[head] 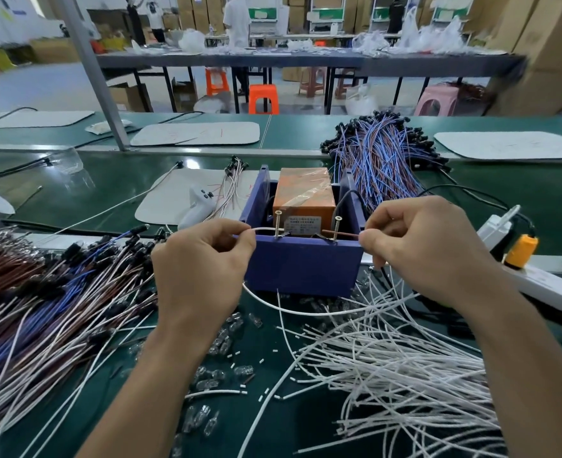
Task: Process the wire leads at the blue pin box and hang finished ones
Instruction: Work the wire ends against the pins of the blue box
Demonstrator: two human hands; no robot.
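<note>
Head view: the blue pin box (301,262) stood on the green bench (107,186), open at the top, with an orange block (304,193) wrapped in clear tape seated inside it. Two upright screw pins rose from the near wall of the box: the left pin (278,223) and the right pin (337,226). The left hand (203,269) was positioned just left of the box, thumb and forefinger pinching a white lead (266,229) whose end ran across to the base of the left pin. The right hand (425,246) was positioned just right of the box, thumb and forefinger pinching a brown lead (345,233) whose end ran to the base of the right pin; its remaining fingers were curled under. Each lead end appeared to touch its pin, but the dark tips there were too small to confirm contact. A pile of white wires (388,358) lay in front and to the right of the box, a pile of mixed leads (41,292) to its left, and a bundle of blue and brown leads (382,160) behind it to the right. Small glass bulbs (220,345) were scattered in front of the box, between the forearms. A white power strip (544,285) carrying a yellow plug (521,249) lay to the right of the box.
</note>
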